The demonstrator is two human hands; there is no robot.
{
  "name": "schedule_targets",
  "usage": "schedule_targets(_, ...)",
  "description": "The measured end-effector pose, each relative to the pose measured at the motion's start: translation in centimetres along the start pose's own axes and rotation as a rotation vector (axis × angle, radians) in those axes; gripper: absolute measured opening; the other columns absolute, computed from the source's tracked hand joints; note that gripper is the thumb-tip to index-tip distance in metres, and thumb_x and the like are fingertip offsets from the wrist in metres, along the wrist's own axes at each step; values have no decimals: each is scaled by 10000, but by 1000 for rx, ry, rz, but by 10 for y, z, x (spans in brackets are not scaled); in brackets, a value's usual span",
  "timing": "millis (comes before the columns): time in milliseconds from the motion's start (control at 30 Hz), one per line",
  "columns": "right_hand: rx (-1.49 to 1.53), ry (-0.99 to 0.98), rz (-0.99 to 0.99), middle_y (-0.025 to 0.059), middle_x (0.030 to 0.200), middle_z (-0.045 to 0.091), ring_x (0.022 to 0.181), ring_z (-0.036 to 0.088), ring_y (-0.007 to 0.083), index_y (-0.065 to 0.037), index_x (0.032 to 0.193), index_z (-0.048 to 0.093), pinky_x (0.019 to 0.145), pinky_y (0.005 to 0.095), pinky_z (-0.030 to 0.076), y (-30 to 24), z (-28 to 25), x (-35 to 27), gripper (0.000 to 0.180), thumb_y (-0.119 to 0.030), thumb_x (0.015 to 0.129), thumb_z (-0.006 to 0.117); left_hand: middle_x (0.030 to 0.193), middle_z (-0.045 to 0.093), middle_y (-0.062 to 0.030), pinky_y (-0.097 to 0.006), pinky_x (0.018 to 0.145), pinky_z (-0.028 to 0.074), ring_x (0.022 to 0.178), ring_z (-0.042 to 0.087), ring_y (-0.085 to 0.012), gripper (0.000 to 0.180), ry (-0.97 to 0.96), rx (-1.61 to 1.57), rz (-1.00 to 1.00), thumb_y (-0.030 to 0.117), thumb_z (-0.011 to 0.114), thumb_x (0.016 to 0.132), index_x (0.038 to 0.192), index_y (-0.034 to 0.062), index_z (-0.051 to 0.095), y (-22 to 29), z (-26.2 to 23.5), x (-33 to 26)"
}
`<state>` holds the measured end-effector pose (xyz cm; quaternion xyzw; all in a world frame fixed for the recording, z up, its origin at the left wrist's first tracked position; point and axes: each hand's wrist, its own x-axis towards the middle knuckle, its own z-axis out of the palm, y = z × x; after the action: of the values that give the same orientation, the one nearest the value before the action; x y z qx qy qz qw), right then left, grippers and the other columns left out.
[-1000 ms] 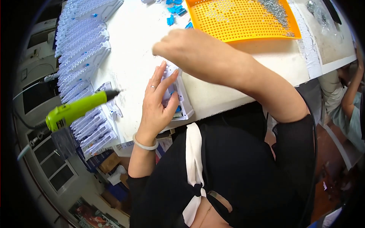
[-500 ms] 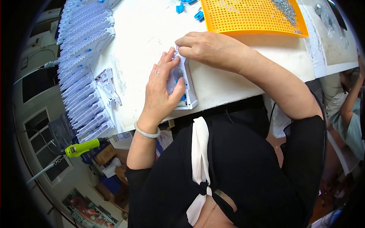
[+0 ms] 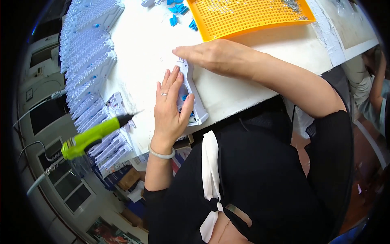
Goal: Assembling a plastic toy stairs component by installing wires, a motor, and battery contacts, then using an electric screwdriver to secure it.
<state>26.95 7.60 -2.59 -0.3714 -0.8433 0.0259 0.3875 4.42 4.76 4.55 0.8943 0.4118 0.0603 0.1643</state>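
A pale white plastic housing (image 3: 198, 106) lies lengthwise at the near edge of the white table, with a blue part and a bit of circuit board visible inside it. Flat along its left side rests my left hand (image 3: 167, 112), fingers stretched out and thumb laid across the housing. My right hand (image 3: 217, 57) is over the far end of the housing, its fingers extended to the left; I see no object in it. What lies under its palm is hidden.
A green electric screwdriver (image 3: 91, 137) hangs at the left, its tip over the table edge. Rows of similar white housings (image 3: 87, 55) stand along the left side. A yellow perforated tray (image 3: 243, 31) with small metal pieces sits at the back, beside several blue parts (image 3: 174, 20).
My right hand has gone from bent, pinching fingers to stretched ones at the housing's far end. The screwdriver appears larger and farther over the table. The whole view has shifted slightly.
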Motion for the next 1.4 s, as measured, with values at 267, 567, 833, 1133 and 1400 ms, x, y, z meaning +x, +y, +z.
schedule_targets(267, 26, -109, 195, 151, 1107, 701, 983, 710, 254, 22, 1124, 653, 837, 323, 593, -19, -26, -21, 269, -34, 862, 633, 1517, 449, -152, -494, 1183, 265, 1439, 365, -358, 517, 13, -40, -22, 173, 586, 911, 1406, 44, 512, 7, -3, 0)
schedule_targets(567, 489, 498, 179, 283, 1186, 636, 1004, 688, 313, 114, 1330, 521, 837, 341, 563, -2, -51, 109, 953, -528, 707, 851, 1509, 455, -162, -438, 1157, 323, 1434, 374, -350, 483, 23, 14, 43, 106, 551, 931, 1411, 60, 528, 5, -1, 2)
schedule_targets(833, 865, -145, 71, 188, 1191, 685, 1091, 663, 296, 11, 1381, 527, 955, 359, 505, -41, 14, 212, 609, -223, 846, 700, 1450, 498, -173, -464, 1118, 371, 1378, 423, -387, 437, -92, -17, -57, 180, 569, 952, 1369, 53, 539, 9, -7, 0)
schedule_targets(1133, 775, -247, -82, 246, 1170, 658, 1130, 619, 392, 5, 1278, 574, 966, 478, 500, -104, 16, 209, 524, -252, 856, 750, 1074, 685, -173, -453, 915, 477, 983, 644, -383, 390, 21, 30, 170, 297, 707, 876, 1149, 23, 656, 11, -3, -3)
schedule_targets(1400, 462, 177, 301, 239, 964, 694, 892, 712, 321, 54, 1066, 666, 823, 402, 576, -7, -49, 126, 355, -237, 864, 697, 1529, 431, -147, -503, 1120, 324, 1446, 347, -366, 680, 31, 84, 131, 312, 673, 876, 1451, 23, 451, 5, 3, 3)
